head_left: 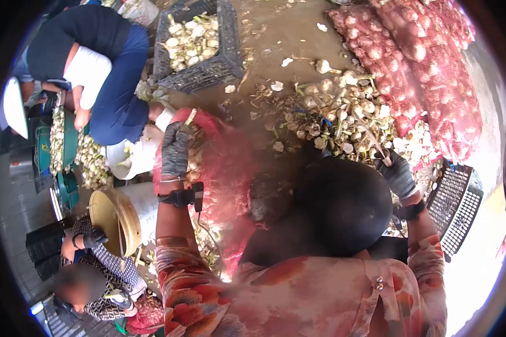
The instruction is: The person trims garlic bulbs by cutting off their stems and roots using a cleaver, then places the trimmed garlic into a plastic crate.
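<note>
My left hand [175, 150], in a grey glove, is closed at the red mesh sack [222, 163], with a short pale garlic stem [190, 117] between its fingertips. The mesh lies beside and below this hand. On the right, my right hand [398, 175], also gloved, is closed around the lower end of a long pale stalk [369, 133]. It is at the near edge of a heap of garlic bulbs [343, 106]. A dark rounded shape [343, 205] lies between my arms and hides part of the floor.
Full red mesh sacks [444, 95] lie at the upper right, above a black crate [455, 205]. A grey crate [199, 76] holds garlic. Co-workers [118, 73] [98, 281] are at the left, near a yellowish bucket [109, 219] and a green tub [67, 137].
</note>
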### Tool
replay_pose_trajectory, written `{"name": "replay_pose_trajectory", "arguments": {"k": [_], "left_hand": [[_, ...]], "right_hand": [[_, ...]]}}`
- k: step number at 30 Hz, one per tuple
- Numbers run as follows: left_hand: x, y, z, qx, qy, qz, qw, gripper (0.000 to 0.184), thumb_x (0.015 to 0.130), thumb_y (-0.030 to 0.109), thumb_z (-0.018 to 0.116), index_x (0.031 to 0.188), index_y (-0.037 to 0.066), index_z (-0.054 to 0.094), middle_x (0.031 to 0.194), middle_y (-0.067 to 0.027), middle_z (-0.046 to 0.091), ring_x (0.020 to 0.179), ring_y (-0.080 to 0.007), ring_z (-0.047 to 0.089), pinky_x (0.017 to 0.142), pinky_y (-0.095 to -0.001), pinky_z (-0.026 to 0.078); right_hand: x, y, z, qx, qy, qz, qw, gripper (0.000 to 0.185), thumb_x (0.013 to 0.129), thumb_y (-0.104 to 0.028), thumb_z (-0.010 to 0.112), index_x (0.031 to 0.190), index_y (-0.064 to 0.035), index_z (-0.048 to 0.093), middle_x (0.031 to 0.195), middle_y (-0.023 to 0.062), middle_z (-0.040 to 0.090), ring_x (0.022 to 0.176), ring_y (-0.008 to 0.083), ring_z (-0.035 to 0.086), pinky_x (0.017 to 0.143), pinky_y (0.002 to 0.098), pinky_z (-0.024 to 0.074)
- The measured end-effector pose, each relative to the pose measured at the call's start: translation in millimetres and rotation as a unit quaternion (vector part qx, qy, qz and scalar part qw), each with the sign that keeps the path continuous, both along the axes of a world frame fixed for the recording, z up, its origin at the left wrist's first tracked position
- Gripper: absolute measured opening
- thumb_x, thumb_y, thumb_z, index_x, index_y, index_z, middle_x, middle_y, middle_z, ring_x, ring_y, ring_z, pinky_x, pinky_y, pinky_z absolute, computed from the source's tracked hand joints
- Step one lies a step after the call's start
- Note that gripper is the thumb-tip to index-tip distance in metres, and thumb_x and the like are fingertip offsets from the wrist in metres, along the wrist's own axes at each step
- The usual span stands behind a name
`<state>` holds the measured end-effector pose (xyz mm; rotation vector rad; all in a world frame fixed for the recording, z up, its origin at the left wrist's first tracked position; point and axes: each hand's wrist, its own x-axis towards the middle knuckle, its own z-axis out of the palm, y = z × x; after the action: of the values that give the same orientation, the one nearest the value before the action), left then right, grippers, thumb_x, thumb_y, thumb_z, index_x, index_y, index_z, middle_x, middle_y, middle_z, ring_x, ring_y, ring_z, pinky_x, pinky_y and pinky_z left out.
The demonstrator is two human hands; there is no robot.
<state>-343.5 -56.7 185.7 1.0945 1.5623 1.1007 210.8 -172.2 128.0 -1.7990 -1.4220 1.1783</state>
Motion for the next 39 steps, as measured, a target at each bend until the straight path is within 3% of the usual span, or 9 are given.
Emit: {"name": "replay_pose_trajectory", "arguments": {"k": [3, 9, 10, 12, 16, 22, 26, 29, 39], "left_hand": [[78, 25, -37, -0.094, -0.202, -0.069, 0.972, 0.020, 0.095, 0.014, 0.058, 0.112, 0.003, 0.060, 0.099, -0.0039, 0.064, 0.093, -0.0134, 0.059, 0.086, -0.0268, 0.048], [199, 57, -90, 0.157, 0.214, -0.432, 0.862, 0.025, 0.096, 0.021, 0.056, 0.112, 0.003, 0.062, 0.107, -0.0110, 0.064, 0.101, -0.0177, 0.060, 0.092, -0.0296, 0.048], [212, 55, -87, 0.158, 0.206, -0.441, 0.859, 0.025, 0.096, 0.021, 0.056, 0.112, 0.003, 0.062, 0.107, -0.0110, 0.064, 0.101, -0.0177, 0.060, 0.092, -0.0296, 0.048], [245, 52, -36, -0.213, -0.245, -0.261, 0.909, 0.023, 0.096, 0.024, 0.058, 0.109, 0.006, 0.061, 0.084, -0.0077, 0.064, 0.073, -0.0153, 0.063, 0.058, -0.0263, 0.053], [252, 58, -76, -0.199, -0.184, -0.302, 0.914, 0.021, 0.096, 0.021, 0.058, 0.108, 0.004, 0.062, 0.094, -0.0066, 0.063, 0.077, -0.0112, 0.059, 0.064, -0.0255, 0.051], [317, 61, -53, -0.084, 0.050, -0.513, 0.853, 0.035, 0.088, 0.009, 0.062, 0.120, 0.002, 0.050, 0.084, -0.0037, 0.059, 0.068, -0.0090, 0.056, 0.064, -0.0234, 0.050], [334, 63, -25, -0.126, -0.168, -0.461, 0.862, 0.047, 0.086, 0.004, 0.063, 0.130, 0.002, 0.047, 0.109, -0.0084, 0.058, 0.103, -0.0151, 0.055, 0.094, -0.0300, 0.046], [344, 65, -51, -0.040, -0.130, -0.496, 0.858, 0.041, 0.089, 0.005, 0.063, 0.128, 0.007, 0.050, 0.115, -0.0038, 0.056, 0.094, -0.0099, 0.055, 0.078, -0.0249, 0.050], [334, 70, -133, 0.037, -0.071, -0.567, 0.820, 0.035, 0.095, 0.021, 0.060, 0.124, 0.003, 0.056, 0.110, -0.0106, 0.063, 0.100, -0.0209, 0.062, 0.089, -0.0334, 0.051]], "right_hand": [[-31, 18, 30, 0.044, -0.022, 0.042, 0.998, 0.017, 0.086, -0.017, 0.071, 0.090, -0.0061, 0.058, 0.070, 0.0070, 0.058, 0.064, 0.0177, 0.053, 0.062, 0.0348, 0.0466], [-88, 71, 68, 0.078, -0.104, 0.132, 0.983, 0.033, 0.088, -0.040, 0.062, 0.102, -0.0106, 0.062, 0.079, 0.0148, 0.064, 0.072, 0.0348, 0.063, 0.066, 0.0417, 0.0501], [-85, 74, 60, 0.083, -0.145, 0.132, 0.977, 0.033, 0.089, -0.041, 0.061, 0.101, -0.0102, 0.062, 0.080, 0.0154, 0.064, 0.073, 0.0351, 0.063, 0.067, 0.0420, 0.0502], [-63, 74, 10, -0.031, -0.134, 0.140, 0.981, 0.030, 0.091, -0.038, 0.059, 0.097, -0.0096, 0.061, 0.079, 0.0150, 0.064, 0.072, 0.0349, 0.063, 0.067, 0.0422, 0.0501], [-17, 51, -73, -0.032, -0.015, 0.049, 0.998, 0.029, 0.091, -0.035, 0.062, 0.098, -0.0066, 0.060, 0.084, 0.0100, 0.067, 0.075, 0.0264, 0.065, 0.070, 0.0384, 0.0512], [-49, 96, -11, 0.058, 0.030, -0.041, 0.997, 0.047, 0.087, -0.047, 0.066, 0.100, -0.0025, 0.061, 0.082, 0.0113, 0.066, 0.070, 0.0213, 0.062, 0.064, 0.0357, 0.0495], [-43, 95, -22, -0.159, 0.068, -0.085, 0.981, 0.040, 0.090, -0.040, 0.065, 0.095, -0.0008, 0.063, 0.072, 0.0092, 0.063, 0.056, 0.0168, 0.058, 0.052, 0.0344, 0.0466], [-45, 76, -37, 0.034, 0.117, -0.057, 0.991, 0.030, 0.089, -0.031, 0.063, 0.091, -0.0006, 0.062, 0.070, 0.0085, 0.062, 0.055, 0.0188, 0.057, 0.053, 0.0361, 0.0470], [-17, 56, 48, 0.003, -0.306, 0.054, 0.950, 0.023, 0.081, -0.025, 0.066, 0.097, -0.0104, 0.060, 0.073, 0.0144, 0.065, 0.071, 0.0353, 0.067, 0.060, 0.0456, 0.0521]]}}
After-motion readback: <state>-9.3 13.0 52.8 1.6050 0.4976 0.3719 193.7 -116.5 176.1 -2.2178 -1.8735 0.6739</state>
